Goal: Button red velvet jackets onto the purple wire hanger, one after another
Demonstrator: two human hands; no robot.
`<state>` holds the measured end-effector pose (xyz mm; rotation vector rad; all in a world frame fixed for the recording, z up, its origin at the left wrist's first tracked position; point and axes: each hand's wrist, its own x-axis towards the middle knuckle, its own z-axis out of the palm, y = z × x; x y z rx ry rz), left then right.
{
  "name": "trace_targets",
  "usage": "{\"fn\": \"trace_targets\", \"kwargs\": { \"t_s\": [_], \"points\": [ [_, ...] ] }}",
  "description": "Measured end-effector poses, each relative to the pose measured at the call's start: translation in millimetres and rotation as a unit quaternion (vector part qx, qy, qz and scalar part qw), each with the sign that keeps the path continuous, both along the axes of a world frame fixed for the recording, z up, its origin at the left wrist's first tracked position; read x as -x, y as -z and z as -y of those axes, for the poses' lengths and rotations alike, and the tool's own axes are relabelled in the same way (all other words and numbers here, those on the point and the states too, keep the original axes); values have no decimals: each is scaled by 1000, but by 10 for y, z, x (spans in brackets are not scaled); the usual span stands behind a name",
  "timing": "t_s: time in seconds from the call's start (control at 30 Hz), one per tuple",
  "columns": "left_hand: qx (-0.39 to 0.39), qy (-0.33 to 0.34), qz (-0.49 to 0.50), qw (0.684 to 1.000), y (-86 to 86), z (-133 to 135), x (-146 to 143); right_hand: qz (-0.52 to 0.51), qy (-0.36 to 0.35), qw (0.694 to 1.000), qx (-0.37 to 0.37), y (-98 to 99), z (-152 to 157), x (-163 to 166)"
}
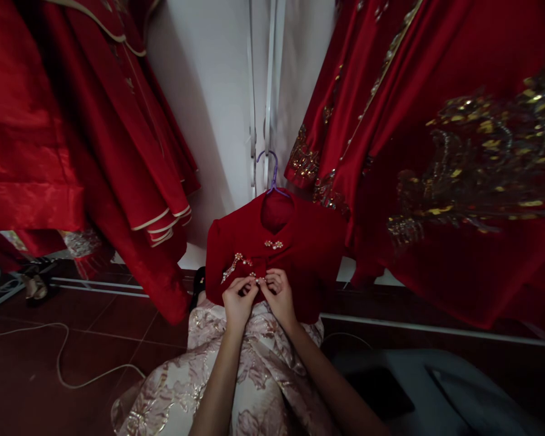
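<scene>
A small dark red jacket (300, 242) hangs on a purple hanger (271, 172) in front of me, over a pale floral skirt (263, 375). It has pearl clasps (274, 244) down its front. My left hand (238, 300) and my right hand (278, 293) meet at the lower clasp, near the jacket's middle. Both hands have their fingers pinched together on that clasp. The fingertips hide most of it.
Long red gowns hang on the left (95, 121) and on the right (436, 151), the right one with gold embroidery. A white wall and rail (263, 91) stand behind. A white cable (63, 357) lies on the dark red floor. A grey object (436, 393) sits at lower right.
</scene>
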<state>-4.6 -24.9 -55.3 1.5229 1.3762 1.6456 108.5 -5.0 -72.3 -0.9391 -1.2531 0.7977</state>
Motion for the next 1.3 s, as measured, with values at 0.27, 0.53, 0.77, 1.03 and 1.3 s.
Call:
{"fn": "trace_targets", "kwargs": {
  "t_s": [0.27,0.53,0.77,1.03,1.3],
  "points": [
    [40,52,9,998,-11,-60,103,7,10,1000,-20,50,-33,12],
    [97,143,57,983,-27,-163,261,20,-20,1000,-6,47,-70,-19],
    [76,79,91,990,40,-180,158,54,-22,998,-11,30,-53,-31],
    [-41,6,-41,998,-30,-19,186,71,176,974,-120,-6,178,-52],
    [-53,27,-110,992,-124,56,119,108,140,984,-33,-29,102,-53]
  ]
}}
